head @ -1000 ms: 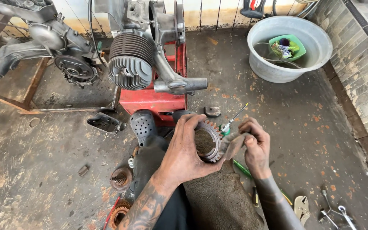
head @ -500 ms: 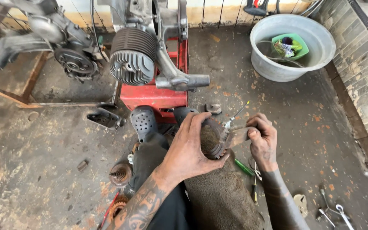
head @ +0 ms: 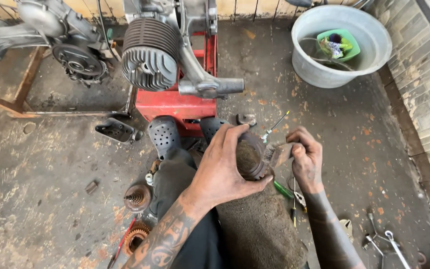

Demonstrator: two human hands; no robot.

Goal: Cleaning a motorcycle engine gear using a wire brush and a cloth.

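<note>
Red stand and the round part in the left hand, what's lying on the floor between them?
In the head view, a small round metal piece lies on the floor between the red stand and the round part that the left hand holds, with dark perforated shoes alongside.

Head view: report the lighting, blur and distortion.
Head view: soft, even daylight with faint shadows and no harsh glare; the left hand, round gear part and right hand with its brush look sharp; wide-angle bending shows along the tiled wall.

Probably a repair workshop: stripped engine (head: 150, 60), gears (head: 138, 198), oil-stained concrete floor (head: 46, 174).
</note>
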